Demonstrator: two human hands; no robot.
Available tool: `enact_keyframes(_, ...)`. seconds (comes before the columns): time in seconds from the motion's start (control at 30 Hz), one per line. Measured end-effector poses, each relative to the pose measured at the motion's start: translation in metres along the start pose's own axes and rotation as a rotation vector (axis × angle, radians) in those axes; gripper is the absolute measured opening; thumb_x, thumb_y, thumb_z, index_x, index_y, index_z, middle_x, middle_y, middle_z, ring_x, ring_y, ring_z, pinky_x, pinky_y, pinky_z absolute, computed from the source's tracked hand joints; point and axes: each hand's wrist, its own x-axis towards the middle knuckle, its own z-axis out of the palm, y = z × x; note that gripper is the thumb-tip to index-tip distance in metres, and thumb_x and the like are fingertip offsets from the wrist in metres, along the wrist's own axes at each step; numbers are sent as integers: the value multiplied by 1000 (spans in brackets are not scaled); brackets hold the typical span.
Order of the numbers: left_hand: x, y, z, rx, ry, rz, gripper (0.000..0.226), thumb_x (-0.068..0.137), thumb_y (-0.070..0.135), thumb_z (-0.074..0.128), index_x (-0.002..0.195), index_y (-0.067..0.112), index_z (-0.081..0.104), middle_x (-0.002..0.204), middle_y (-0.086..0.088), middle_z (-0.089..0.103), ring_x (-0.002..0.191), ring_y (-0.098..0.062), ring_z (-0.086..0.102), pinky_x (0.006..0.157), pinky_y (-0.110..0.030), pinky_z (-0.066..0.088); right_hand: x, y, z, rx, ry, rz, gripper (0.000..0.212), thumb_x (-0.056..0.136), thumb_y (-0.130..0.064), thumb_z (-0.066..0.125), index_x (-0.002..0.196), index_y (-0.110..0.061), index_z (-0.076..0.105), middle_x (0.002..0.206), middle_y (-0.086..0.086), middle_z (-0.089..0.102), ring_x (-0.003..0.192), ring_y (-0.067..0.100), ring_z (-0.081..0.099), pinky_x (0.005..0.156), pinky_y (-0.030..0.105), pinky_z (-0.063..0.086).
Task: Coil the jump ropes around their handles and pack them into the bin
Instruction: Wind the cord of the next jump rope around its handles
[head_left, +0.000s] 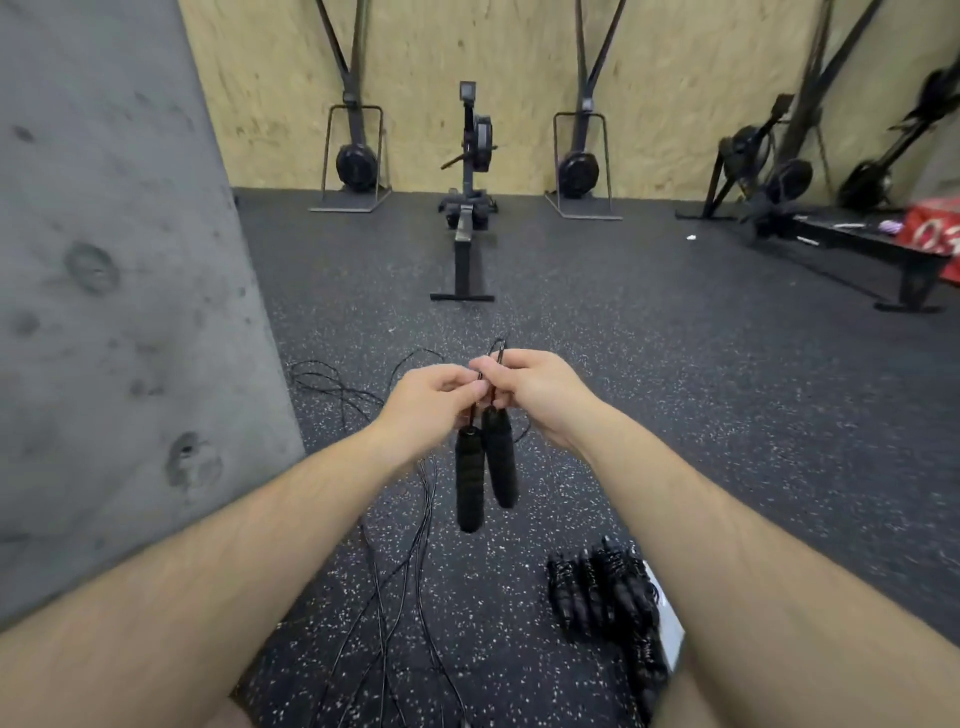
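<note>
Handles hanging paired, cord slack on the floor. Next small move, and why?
Likely the first wrap: left hand steadies the two handles while the right hand leads the cord round them. Both hands pinch the cord just above the handles, which hang side by side with no turns on them yet; wrapped bundles already lie in the bin.

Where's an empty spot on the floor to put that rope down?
Bare floor lies right of the held jump rope, between the coiled ropes and the bench. Crowded: loose ropes tangle on the left, by the concrete wall.
</note>
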Motion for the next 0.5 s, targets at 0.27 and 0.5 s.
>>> enact_keyframes(0.27,16,-2,-3,-124,16,5,10,97,7,66,95,12,75,86,-4,75,80,-16,71,73,-26,58,9,1,9,-1,-29,42,31,104,-25,51,98,-5,74,77,6,60,74,20,49,68,27,44)
enact_keyframes(0.5,27,-8,1,-69,41,28,5,92,13,74,94,13,78,90,-6,77,82,-17,69,87,-40,59,14,6,3,69,7,32,25,103,-14,52,112,2,69,92,13,63,82,19,58,76,27,57)
